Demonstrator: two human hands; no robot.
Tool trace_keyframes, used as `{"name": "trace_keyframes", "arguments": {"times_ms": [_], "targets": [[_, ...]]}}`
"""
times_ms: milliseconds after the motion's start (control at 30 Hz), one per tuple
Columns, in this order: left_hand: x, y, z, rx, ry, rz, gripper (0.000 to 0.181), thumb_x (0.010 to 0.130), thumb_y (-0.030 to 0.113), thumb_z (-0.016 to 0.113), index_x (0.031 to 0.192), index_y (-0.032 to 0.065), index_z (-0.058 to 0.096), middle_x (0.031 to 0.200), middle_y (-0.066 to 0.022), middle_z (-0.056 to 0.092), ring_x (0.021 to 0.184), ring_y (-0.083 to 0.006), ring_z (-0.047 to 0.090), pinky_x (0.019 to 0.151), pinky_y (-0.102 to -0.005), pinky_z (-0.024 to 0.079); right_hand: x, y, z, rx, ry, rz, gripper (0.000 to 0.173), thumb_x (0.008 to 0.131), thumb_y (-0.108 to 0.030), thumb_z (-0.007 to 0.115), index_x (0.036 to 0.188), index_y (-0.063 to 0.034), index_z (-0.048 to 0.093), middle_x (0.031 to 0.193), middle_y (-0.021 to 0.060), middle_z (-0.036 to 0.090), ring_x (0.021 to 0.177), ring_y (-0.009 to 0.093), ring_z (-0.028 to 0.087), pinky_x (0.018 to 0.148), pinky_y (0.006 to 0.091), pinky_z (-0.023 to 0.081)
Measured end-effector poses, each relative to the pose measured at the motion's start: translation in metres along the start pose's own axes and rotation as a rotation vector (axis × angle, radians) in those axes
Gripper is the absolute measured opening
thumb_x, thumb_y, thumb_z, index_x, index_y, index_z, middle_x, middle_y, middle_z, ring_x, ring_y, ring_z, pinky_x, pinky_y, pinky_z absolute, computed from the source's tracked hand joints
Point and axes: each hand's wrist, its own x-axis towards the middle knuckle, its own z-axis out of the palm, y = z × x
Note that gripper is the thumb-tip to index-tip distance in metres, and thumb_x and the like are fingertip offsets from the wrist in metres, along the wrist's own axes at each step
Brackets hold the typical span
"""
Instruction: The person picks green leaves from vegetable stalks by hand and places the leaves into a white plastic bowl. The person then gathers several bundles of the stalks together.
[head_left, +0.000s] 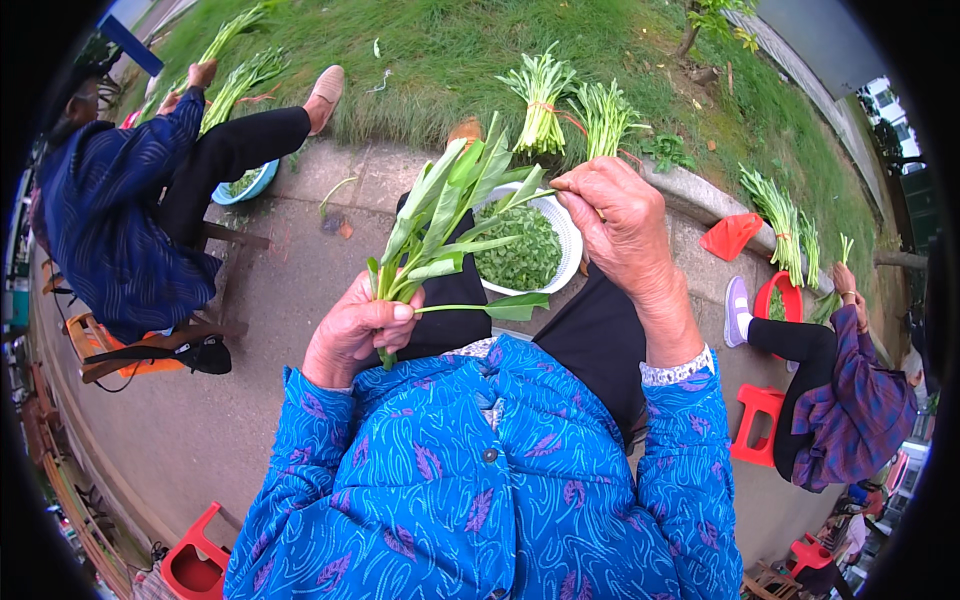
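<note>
My left hand (369, 321) grips a bunch of leafy green vegetable stalks (435, 225), probably water spinach, by the stems. One leaf on a thin stem sticks out to the right past my thumb. Raised at the upper right, my right hand (619, 221) pinches the tip of a thin green stem between thumb and fingers. That stem runs back toward the bunch; where it joins is hard to see. Below and beyond both hands, between my knees, a white plastic basket (571, 244) holds many loose green leaves (520, 251). The bunch hides part of its left rim.
Tied bundles of stalks (541, 105) stand on the grass edge beyond the basket. A stone curb (686, 187) bears a red plastic bag (731, 236). A person (127, 217) sits at left near a blue basin (251, 184); another person (851, 405) at right by a red basin (780, 300).
</note>
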Motion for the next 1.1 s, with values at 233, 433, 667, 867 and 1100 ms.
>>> {"name": "trace_keyframes", "arguments": {"times_ms": [233, 433, 667, 867, 1100], "targets": [[0.0, 0.0, -0.002, -0.001, -0.019, 0.004, 0.016, 0.079, 0.011, 0.065, 0.082, -0.0003, 0.054, 0.054, 0.0016, 0.044, 0.039, -0.0054, 0.037, 0.038, -0.0219, 0.029, -0.001, 0.001, 0.007, -0.099, 0.032, -0.006, 0.011, 0.071, 0.002, 0.066, 0.081, -0.0025, 0.065, 0.074, 0.009, 0.061, 0.068, 0.026, 0.061, 0.06, 0.0336, 0.048], [0.002, -0.001, 0.001, 0.001, -0.003, -0.009, 0.016, 0.079, 0.01, 0.065, 0.082, -0.0004, 0.053, 0.055, 0.0018, 0.043, 0.039, -0.0053, 0.037, 0.038, -0.022, 0.03, -0.009, 0.003, 0.026, 0.066, 0.143, 0.227, 0.005, 0.075, -0.002, 0.062, 0.078, -0.0035, 0.065, 0.068, 0.0064, 0.059, 0.06, 0.019, 0.058, 0.056, 0.031, 0.046], [0.0, -0.002, -0.002, -0.084, 0.008, 0.008, 0.015, 0.078, 0.009, 0.063, 0.084, -0.0005, 0.053, 0.053, 0.0009, 0.043, 0.038, -0.0064, 0.037, 0.039, -0.0231, 0.031, -0.039, 0.057, 0.054, 0.507, 0.276, 0.698, 0.011, 0.081, -0.007, 0.06, 0.077, -0.0007, 0.067, 0.062, -0.0017, 0.059, 0.058, 0.005, 0.05, 0.053, 0.0238, 0.041], [0.001, -0.003, -0.008, -0.079, -0.018, 0.012, 0.022, 0.076, 0.013, 0.063, 0.087, -0.002, 0.051, 0.052, 0.0008, 0.04, 0.037, -0.0078, 0.035, 0.038, -0.0258, 0.031, -0.089, 0.085, 0.097, 0.02, -0.194, 0.933, 0.034, 0.086, -0.037, 0.056, 0.077, -0.0058, 0.065, 0.076, 0.0193, 0.064, 0.079, 0.039, 0.063, 0.072, 0.0461, 0.048], [0.001, -0.001, -0.007, -0.13, -0.039, 0.017, 0.018, 0.076, 0.01, 0.064, 0.083, -0.0019, 0.053, 0.053, -0.0008, 0.044, 0.037, -0.0076, 0.038, 0.037, -0.0249, 0.032, -0.103, 0.084, 0.103, -0.047, -0.269, 0.984, 0.022, 0.079, -0.03, 0.065, 0.077, -0.0087, 0.067, 0.077, 0.0142, 0.066, 0.081, 0.034, 0.065, 0.073, 0.0445, 0.049]]}}
